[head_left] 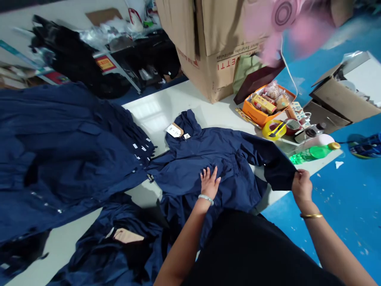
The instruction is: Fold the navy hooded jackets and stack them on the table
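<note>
A navy hooded jacket (pixel 202 155) lies spread on the white table (pixel 160 113), with a brown-and-white paper tag (pixel 174 130) at its collar. My left hand (pixel 210 182) rests flat on the jacket's front, fingers spread. Out to the right, my right hand (pixel 302 186) pinches the end of the jacket's sleeve (pixel 276 167) and holds it at the table's edge. Left of the jacket lies a large stack of navy garments (pixel 68 151). Nearer me, a crumpled navy garment (pixel 98 258) carries a brown tag (pixel 127 236).
A large cardboard box (pixel 214 47) stands at the table's far side. An orange tray of food packets (pixel 268 105), yellow tape (pixel 274 130) and a green bottle (pixel 312 154) sit at the right corner. A blurred pink fan (pixel 282 16) hangs above. Blue floor (pixel 345 214) lies right.
</note>
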Demonstrator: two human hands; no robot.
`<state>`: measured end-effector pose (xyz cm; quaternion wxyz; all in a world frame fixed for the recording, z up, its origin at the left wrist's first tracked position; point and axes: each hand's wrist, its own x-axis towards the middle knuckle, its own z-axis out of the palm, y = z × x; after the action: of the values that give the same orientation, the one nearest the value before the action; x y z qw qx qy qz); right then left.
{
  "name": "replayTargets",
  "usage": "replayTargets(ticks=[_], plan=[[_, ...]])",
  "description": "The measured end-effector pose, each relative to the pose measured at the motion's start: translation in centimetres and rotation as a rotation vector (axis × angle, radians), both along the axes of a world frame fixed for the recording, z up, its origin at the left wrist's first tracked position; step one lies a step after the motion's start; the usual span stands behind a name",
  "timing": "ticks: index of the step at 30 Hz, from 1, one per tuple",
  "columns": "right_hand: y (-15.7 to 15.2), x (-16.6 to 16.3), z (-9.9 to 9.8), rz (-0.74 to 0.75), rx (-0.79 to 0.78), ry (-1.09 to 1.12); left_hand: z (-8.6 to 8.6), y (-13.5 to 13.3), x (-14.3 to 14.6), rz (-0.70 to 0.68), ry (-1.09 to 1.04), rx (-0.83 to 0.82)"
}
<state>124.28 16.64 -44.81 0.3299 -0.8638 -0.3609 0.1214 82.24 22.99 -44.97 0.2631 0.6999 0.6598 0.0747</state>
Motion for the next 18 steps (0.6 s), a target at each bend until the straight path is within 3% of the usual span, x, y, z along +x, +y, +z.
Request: replayTargets(ticks=[5,10,13,15,18], plan=[[3.0,-4.6,6.7,0.243,0.31,0.196,1.8,-3.6,-2.3,0.243,-0.607,0.008],[5.2,-16.3,12.0,0.67,0.384,0.532,2.9,-6.1,-4.9,0.55,-1.136,-0.257],[4.8,-23.4,12.3,1.192,0.219,0.805,2.9,-6.9,-6.8,0.654,-1.245,-0.344],[4.1,-26.5,11.2,1.471,0.118,0.797,2.5,-7.5,-8.3,0.754,-1.286,-0.368],[3.4,-27.7,7.9,1.589,0.05,0.488,1.9,-8.2,-10.5,0.976,-1.307,-0.354]])
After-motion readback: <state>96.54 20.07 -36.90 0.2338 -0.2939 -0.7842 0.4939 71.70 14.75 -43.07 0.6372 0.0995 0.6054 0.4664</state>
